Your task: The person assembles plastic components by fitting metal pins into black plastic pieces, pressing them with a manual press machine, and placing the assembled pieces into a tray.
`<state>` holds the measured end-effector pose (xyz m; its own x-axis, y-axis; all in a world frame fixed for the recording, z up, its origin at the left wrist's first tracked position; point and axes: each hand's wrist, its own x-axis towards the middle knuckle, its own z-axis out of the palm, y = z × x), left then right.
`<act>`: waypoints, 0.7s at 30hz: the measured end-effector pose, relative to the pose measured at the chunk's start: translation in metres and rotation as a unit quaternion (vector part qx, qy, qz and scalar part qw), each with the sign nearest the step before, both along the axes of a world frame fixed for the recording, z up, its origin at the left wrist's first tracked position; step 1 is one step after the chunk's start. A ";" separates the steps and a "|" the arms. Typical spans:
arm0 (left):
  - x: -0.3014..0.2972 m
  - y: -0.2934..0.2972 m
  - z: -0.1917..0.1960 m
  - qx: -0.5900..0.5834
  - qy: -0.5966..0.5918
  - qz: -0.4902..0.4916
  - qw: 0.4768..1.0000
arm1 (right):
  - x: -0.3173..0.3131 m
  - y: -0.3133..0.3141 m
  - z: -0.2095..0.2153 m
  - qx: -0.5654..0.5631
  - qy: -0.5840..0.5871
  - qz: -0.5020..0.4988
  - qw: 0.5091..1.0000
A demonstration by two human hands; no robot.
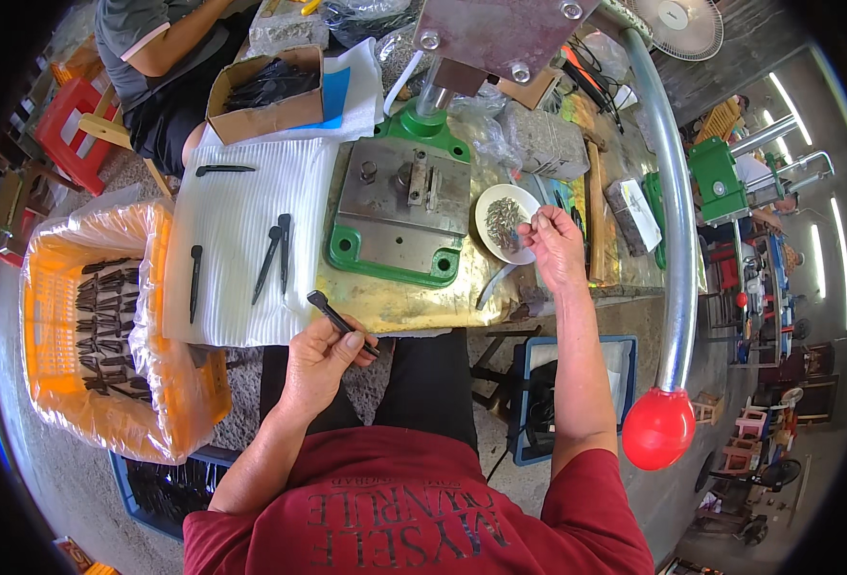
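My left hand (316,369) is closed around a slim black part (330,311) with a wider rounded end, held tilted over my lap at the table's front edge. My right hand (558,247) is in a pinch above the rim of a white bowl (487,203). Small metal pins (506,222) fill part of the bowl; whatever the pinched fingertips hold is too small to make out. Left of the bowl stands a hand press with a green base (400,272) and a steel plate with a small fixture (419,184). Several similar black parts (268,264) lie on white foam sheet (227,307).
The press lever (677,240), ending in a red ball (658,428), hangs at my right. A plastic-lined orange crate (45,335) holds rows of black parts. A cardboard box (265,120) stands behind the foam. Blue bins sit below; a co-worker's arm (170,43) shows far left.
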<state>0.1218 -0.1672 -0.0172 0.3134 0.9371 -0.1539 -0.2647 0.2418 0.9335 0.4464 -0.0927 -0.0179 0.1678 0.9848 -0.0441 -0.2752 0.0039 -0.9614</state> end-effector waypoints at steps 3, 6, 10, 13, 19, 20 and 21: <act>0.001 0.000 0.000 -0.005 -0.001 0.002 1.000 | -0.001 0.000 -0.001 0.003 0.025 -0.004 1.000; 0.001 0.000 0.003 -0.006 0.006 -0.003 1.000 | -0.002 0.000 -0.002 0.000 0.069 -0.012 0.998; 0.001 0.001 0.002 -0.002 0.010 -0.005 1.000 | -0.008 0.002 -0.002 -0.001 0.093 -0.030 0.995; 0.002 0.001 0.004 -0.001 0.012 -0.006 1.000 | -0.009 0.002 -0.003 0.000 0.080 -0.038 0.996; 0.008 0.005 0.007 0.003 0.003 -0.012 1.000 | -0.035 -0.008 0.015 0.002 0.023 -0.043 0.999; 0.010 0.007 0.008 0.008 -0.002 -0.017 1.000 | -0.043 -0.011 0.019 0.005 0.023 -0.035 0.999; 0.012 0.009 0.009 0.008 -0.001 -0.014 1.000 | -0.051 -0.014 0.023 0.004 0.025 -0.032 0.999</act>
<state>0.1342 -0.1579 -0.0079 0.3398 0.9303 -0.1384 -0.2602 0.2344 0.9367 0.3955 -0.1068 0.0051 0.2276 0.9727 -0.0456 -0.3209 0.0308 -0.9466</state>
